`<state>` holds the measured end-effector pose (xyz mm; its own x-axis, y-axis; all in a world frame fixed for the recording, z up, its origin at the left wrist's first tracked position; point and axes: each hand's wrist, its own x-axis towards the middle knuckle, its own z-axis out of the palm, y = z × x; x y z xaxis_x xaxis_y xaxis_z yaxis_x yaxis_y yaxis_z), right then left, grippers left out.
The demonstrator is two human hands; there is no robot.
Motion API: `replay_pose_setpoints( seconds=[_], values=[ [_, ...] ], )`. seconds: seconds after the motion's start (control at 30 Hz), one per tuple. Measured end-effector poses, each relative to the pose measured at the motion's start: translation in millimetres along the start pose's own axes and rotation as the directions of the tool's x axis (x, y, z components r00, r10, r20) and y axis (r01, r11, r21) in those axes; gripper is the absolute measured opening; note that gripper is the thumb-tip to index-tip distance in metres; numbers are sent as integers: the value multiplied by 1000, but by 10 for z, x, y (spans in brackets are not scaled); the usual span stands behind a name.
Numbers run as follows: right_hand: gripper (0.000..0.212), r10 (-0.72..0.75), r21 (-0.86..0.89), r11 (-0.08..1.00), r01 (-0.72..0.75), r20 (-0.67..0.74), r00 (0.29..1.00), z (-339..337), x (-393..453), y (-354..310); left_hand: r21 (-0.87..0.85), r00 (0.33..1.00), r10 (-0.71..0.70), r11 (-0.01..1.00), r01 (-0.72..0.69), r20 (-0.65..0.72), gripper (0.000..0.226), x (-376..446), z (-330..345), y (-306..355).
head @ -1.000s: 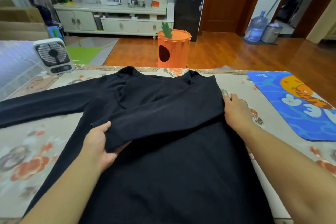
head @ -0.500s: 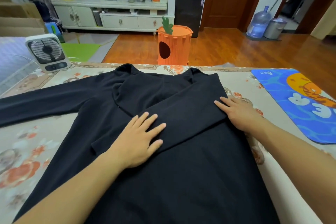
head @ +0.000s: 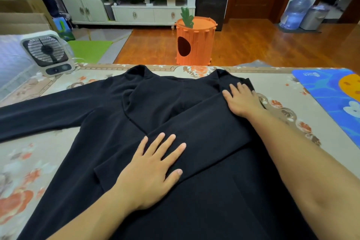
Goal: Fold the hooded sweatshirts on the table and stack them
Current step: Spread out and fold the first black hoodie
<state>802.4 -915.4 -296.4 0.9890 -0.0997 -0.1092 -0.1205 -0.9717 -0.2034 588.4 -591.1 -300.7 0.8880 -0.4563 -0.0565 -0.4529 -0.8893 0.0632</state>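
A black hooded sweatshirt [head: 165, 107] lies spread flat on the table with its hood toward the far edge. Its right sleeve is folded diagonally across the chest, while the left sleeve stretches out to the left edge of the view. My left hand [head: 153, 169] presses flat, fingers spread, on the cuff end of the folded sleeve. My right hand [head: 241, 99] rests flat on the right shoulder, at the fold.
The table wears a floral cloth [head: 25, 171]. A small white fan [head: 47, 52] stands at the far left corner and a blue cartoon mat [head: 331, 99] lies at the right. An orange carrot-shaped bin [head: 194, 41] stands on the floor beyond the table.
My left hand let go of the sleeve cuff it was holding and laid flat on it. My right hand slid from the sleeve's side fold up to the shoulder.
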Motion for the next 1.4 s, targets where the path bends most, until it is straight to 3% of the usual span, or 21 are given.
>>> replay_pose_setpoints(
  seconds=[0.13,0.27,0.4,0.47,0.53,0.73,0.83,0.9,0.97,1.0,1.07,1.1,1.2,1.27,1.33,1.4],
  values=[
    [76,83,-17,996,-85,-75,994,7,90,101,11,1000,-25,1000,25,14,62,5,8,18],
    [76,177,-134,976,-173,16,984,-138,40,-7,15,998,-42,999,41,50,63,24,-13,22],
    [70,-87,-141,988,60,-194,977,-73,-664,-672,34,996,-54,998,51,75,63,21,-22,16],
    [70,-169,-79,984,162,-88,982,180,-1189,-950,22,995,-52,998,50,89,64,33,-35,11],
    [72,-165,-95,981,169,45,985,376,-1507,-1011,-28,994,-30,999,33,107,64,-1,-87,2],
    [69,-70,-161,982,97,169,983,262,-1508,-1077,-66,986,-115,990,123,121,69,-887,-101,-542],
    [63,-38,-238,969,72,142,989,116,-1546,-1424,-207,976,-132,964,167,171,67,-1350,-233,-783],
    [58,-209,-222,953,205,6,978,22,-1605,-1882,-448,968,-241,860,244,65,62,-1563,-337,-997],
    [54,-400,-110,914,391,-78,913,-6,-1675,-2428,-726,852,-522,603,330,-47,47,-1767,-434,-1377],
    [53,-467,-56,884,464,-71,882,6,-1703,-2693,-852,741,-671,403,334,-27,39,-1876,-473,-1614],
    [56,-554,3,833,554,-5,833,88,-1733,-3153,-969,516,-845,-12,247,142,26,-2090,-535,-2118],
    [58,-584,16,812,584,40,811,154,-1724,-3353,-968,429,-887,-69,242,170,23,-2187,-555,-2365],
    [67,-643,-52,756,653,134,754,333,-1607,-3918,-827,255,-967,127,548,20,30,-2396,-550,-3142],
    [69,-657,-102,732,674,157,737,505,-1475,-4231,-607,216,-976,193,771,-35,43,-2469,-542,-3610],
    [67,-642,-118,739,663,174,746,745,-1397,-4396,-429,198,-978,152,891,65,58,-2474,-490,-3990],
    [62,-627,-158,750,642,140,767,1004,-1411,-4390,-418,214,-953,109,902,214,69,-2399,-437,-4215]
  ],
)
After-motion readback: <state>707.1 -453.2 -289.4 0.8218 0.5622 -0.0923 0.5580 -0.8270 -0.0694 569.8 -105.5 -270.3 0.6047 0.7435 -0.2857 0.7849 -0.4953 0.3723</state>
